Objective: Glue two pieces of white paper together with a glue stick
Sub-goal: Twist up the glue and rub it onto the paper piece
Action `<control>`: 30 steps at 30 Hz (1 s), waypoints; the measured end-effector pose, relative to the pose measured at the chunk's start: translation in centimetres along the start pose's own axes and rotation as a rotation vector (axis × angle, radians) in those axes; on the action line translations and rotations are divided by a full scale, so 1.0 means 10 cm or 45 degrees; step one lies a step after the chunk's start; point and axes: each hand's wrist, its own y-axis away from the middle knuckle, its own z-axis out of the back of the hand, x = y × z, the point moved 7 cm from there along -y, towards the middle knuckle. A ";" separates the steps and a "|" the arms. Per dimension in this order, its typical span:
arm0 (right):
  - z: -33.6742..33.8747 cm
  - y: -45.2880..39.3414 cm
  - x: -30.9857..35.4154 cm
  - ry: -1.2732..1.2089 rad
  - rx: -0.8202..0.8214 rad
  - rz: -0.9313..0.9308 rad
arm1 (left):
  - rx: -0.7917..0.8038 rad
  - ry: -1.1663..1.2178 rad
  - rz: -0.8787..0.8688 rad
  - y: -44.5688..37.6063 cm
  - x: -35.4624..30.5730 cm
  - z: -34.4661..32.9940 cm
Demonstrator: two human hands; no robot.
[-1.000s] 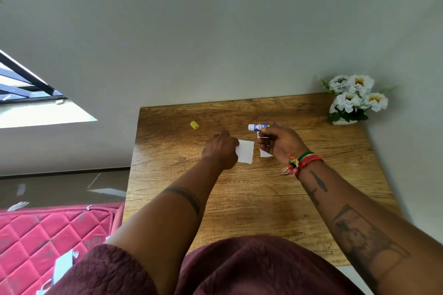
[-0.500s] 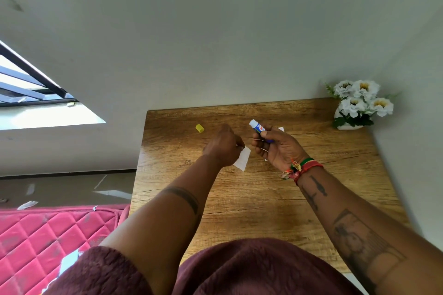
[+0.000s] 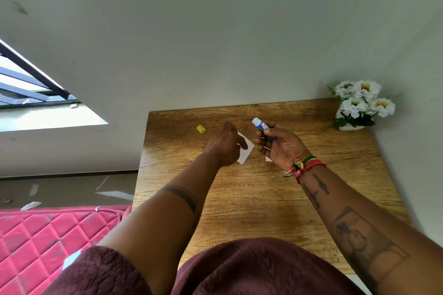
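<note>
Overhead, right hand [image 3: 280, 146] grips uncapped glue stick [image 3: 262, 127] above the wooden table [image 3: 239, 199], left hand [image 3: 225, 146] pinches 1 white paper [image 3: 247, 151], yellow cap [image 3: 201, 129] lies apart

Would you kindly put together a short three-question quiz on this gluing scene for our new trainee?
1. True or false: the yellow cap is on the glue stick.
2. Which hand holds the glue stick? A) left hand B) right hand
3. Fill in: the flowers stand at the table's far ____ corner.

Key: 1. False; it lies on the table, apart. 2. B. 3. right.
</note>
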 end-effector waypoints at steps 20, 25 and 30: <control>-0.01 -0.04 0.01 -0.083 0.004 0.011 | -0.154 0.352 0.100 -0.11 -0.06 0.20; 0.05 -0.03 0.01 -0.091 -0.008 0.018 | -0.131 0.103 -0.020 -0.11 -0.06 0.11; 0.09 -0.04 0.01 -0.095 -0.012 0.027 | -0.066 0.116 0.002 -0.13 0.00 0.00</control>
